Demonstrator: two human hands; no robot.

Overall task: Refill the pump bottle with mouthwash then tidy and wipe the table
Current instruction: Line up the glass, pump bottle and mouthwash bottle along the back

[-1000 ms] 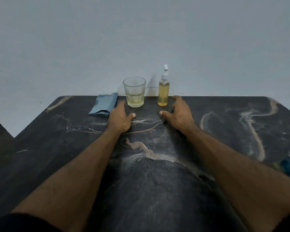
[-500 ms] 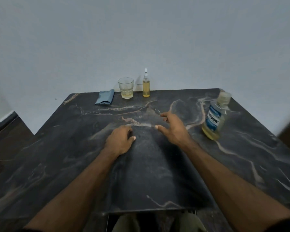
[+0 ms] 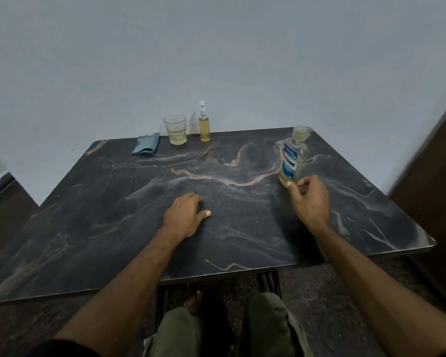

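Just beyond the loosely curled right hand stands the mouthwash bottle; left hand rests relaxed.

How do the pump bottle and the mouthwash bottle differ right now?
The pump bottle is slim, bare and topped by a white pump; the mouthwash bottle is broader, blue-labelled and capped. The pump bottle stands at the far edge beside the glass; the mouthwash bottle stands at the right hand. Both are clear, with yellowish liquid.

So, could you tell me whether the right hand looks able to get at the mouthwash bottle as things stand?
Probably yes. The right hand is just short of the base of the mouthwash bottle, fingers loosely curled toward it, and nothing lies between them. The glass and pump bottle stand far off at the table's back edge.
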